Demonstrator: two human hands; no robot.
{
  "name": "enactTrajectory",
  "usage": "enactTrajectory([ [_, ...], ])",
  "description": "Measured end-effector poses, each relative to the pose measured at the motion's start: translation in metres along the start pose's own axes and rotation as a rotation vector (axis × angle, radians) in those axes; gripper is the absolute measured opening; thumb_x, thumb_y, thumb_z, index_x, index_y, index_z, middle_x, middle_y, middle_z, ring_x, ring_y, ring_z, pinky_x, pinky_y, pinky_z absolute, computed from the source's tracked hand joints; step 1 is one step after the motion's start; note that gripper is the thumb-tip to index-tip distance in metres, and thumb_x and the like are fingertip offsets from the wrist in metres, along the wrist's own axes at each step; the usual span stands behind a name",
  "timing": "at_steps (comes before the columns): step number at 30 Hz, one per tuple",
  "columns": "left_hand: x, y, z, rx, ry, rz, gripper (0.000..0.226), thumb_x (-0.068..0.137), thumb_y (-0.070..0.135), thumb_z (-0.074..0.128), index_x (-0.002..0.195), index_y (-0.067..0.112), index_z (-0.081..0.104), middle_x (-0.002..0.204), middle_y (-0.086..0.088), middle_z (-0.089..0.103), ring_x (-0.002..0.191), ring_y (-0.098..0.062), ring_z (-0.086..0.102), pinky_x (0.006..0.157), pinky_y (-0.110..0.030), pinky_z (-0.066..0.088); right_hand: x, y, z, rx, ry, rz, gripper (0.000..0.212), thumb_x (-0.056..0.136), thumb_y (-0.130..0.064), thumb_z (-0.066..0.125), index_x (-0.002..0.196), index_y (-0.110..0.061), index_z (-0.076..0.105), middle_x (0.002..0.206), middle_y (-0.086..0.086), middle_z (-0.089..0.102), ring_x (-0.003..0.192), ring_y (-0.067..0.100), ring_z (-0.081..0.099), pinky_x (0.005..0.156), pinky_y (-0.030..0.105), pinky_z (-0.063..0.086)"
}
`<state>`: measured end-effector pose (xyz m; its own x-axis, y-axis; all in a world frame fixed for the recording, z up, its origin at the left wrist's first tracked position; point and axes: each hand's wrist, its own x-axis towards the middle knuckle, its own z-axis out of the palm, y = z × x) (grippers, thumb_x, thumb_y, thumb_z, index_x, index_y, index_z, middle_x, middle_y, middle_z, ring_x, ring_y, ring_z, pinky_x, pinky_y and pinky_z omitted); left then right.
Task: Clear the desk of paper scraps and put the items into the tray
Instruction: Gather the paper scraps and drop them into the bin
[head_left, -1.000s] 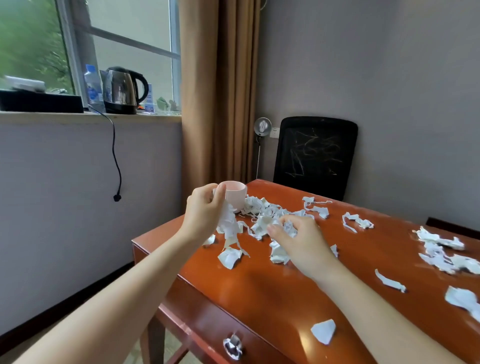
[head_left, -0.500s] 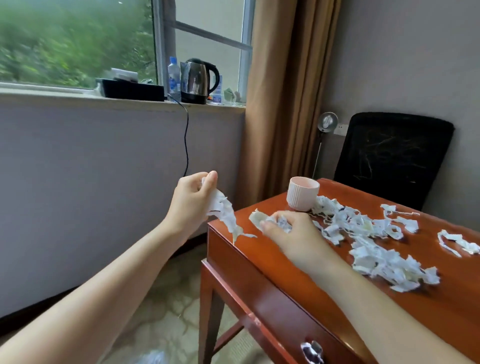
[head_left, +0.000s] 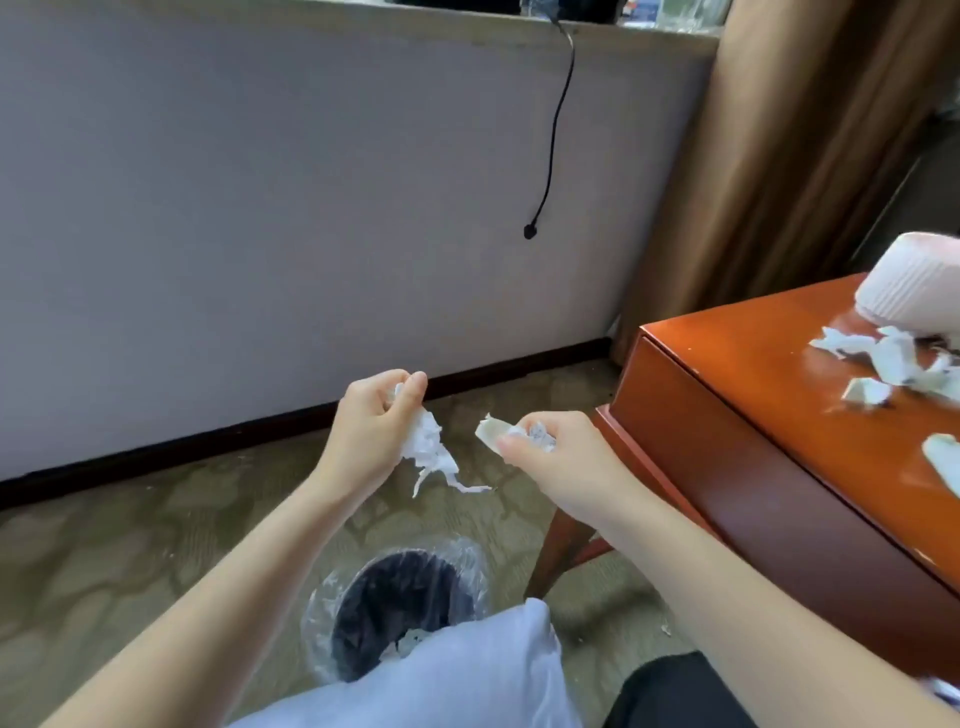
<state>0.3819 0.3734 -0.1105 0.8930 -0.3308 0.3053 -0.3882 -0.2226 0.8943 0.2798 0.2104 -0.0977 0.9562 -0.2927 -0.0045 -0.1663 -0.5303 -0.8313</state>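
This is looking like a furnished private room, a hotel room or a home study rather than a workplace. Patterned carpet (head_left: 130, 545) is covering the floor and meeting a dark skirting board (head_left: 208, 436) under a plain grey wall (head_left: 260, 208). A long brown curtain (head_left: 779, 156) is hanging to the floor beside a window sill (head_left: 363, 21), and a black power cord (head_left: 553, 130) is dangling unplugged from that sill. A polished reddish wooden desk (head_left: 753, 364) is standing at the right, and a small waste bin (head_left: 395, 587) lined with clear plastic is sitting on the carpet.

2 hands (head_left: 371, 426) (head_left: 558, 462) w/ scraps (head_left: 428, 449), bin (head_left: 395, 592) below
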Motion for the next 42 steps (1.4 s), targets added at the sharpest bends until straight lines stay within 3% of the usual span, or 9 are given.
enactTrajectory([
  [6,-0.030,-0.085,0.006,0.073,0.017,-0.226,0.045,0.095,0.026,0.047,0.056,0.016,0.027,0.050,0.008,0.026,0.047,-0.007,0.024,0.052,-0.028,0.022,0.021,0.041,0.071,0.098,-0.188,0.189,0.048,0.085,-0.040,0.058,0.053,-0.018,0.031,0.047,-0.011,0.024,0.046,0.010,0.021,0.051,0.027,0.017],
  [13,-0.063,-0.171,0.026,0.063,0.048,-0.542,0.044,0.095,0.024,0.046,0.056,0.017,0.026,0.053,0.002,0.024,0.050,-0.013,0.023,0.054,-0.029,0.020,0.034,0.098,0.136,0.177,-0.324,0.454,0.029,0.088,-0.032,0.056,0.071,-0.013,0.042,0.060,0.002,0.030,0.052,0.016,0.024,0.050,0.026,0.020],
  [19,-0.089,-0.229,0.047,0.085,0.113,-0.846,0.043,0.095,0.020,0.046,0.056,0.016,0.027,0.051,0.000,0.026,0.051,-0.015,0.027,0.055,-0.030,0.026,0.041,0.142,0.187,0.226,-0.415,0.739,0.027,0.088,-0.016,0.050,0.064,-0.016,0.038,0.057,0.004,0.035,0.045,0.016,0.030,0.045,0.023,0.024],
  [23,-0.092,-0.251,0.053,0.042,0.139,-0.970,0.033,0.094,0.020,0.050,0.062,0.012,0.046,0.054,-0.002,0.038,0.055,-0.016,0.037,0.057,-0.023,0.036,0.041,0.150,0.200,0.367,-0.493,0.931,0.012,0.094,-0.022,0.047,0.091,-0.011,0.052,0.077,0.007,0.053,0.057,0.015,0.051,0.051,0.025,0.044],
  [26,-0.094,-0.262,0.055,-0.041,0.052,-1.109,0.018,0.095,0.025,0.049,0.092,0.010,0.059,0.074,-0.004,0.053,0.070,-0.017,0.050,0.072,-0.036,0.050,0.045,0.155,0.202,0.443,-0.516,0.983,0.030,0.095,-0.028,0.048,0.122,-0.015,0.050,0.116,0.007,0.053,0.092,0.020,0.058,0.069,0.032,0.057],
  [28,-0.098,-0.268,0.055,-0.053,-0.013,-1.161,0.023,0.096,0.023,0.044,0.107,0.009,0.059,0.094,-0.002,0.055,0.083,-0.017,0.052,0.074,-0.033,0.048,0.045,0.158,0.200,0.449,-0.520,0.978,0.041,0.097,-0.028,0.046,0.136,-0.018,0.040,0.132,0.004,0.045,0.108,0.020,0.053,0.075,0.034,0.056],
  [32,-0.103,-0.267,0.053,0.036,-0.124,-1.147,0.033,0.098,0.020,0.039,0.125,0.012,0.054,0.123,-0.002,0.054,0.116,-0.021,0.049,0.093,-0.034,0.039,0.041,0.161,0.191,0.416,-0.424,0.923,0.023,0.097,-0.017,0.041,0.118,-0.018,0.051,0.127,0.010,0.053,0.091,0.015,0.056,0.070,0.031,0.054],
  [37,-0.088,-0.240,0.052,0.130,-0.345,-0.898,0.017,0.094,0.018,0.042,0.093,0.019,0.059,0.097,-0.003,0.062,0.090,-0.020,0.058,0.081,-0.033,0.045,0.034,0.160,0.172,0.264,-0.400,0.754,0.021,0.092,-0.013,0.042,0.085,-0.013,0.061,0.083,0.007,0.058,0.063,0.014,0.051,0.053,0.027,0.042],
  [42,-0.068,-0.179,0.045,0.225,-0.767,-0.639,0.026,0.097,0.024,0.041,0.116,0.015,0.056,0.110,0.000,0.061,0.103,-0.015,0.058,0.087,-0.025,0.047,0.027,0.142,0.130,0.094,-0.428,0.536,0.019,0.089,-0.018,0.049,0.073,-0.025,0.058,0.073,-0.001,0.059,0.061,0.012,0.054,0.056,0.024,0.041],
])
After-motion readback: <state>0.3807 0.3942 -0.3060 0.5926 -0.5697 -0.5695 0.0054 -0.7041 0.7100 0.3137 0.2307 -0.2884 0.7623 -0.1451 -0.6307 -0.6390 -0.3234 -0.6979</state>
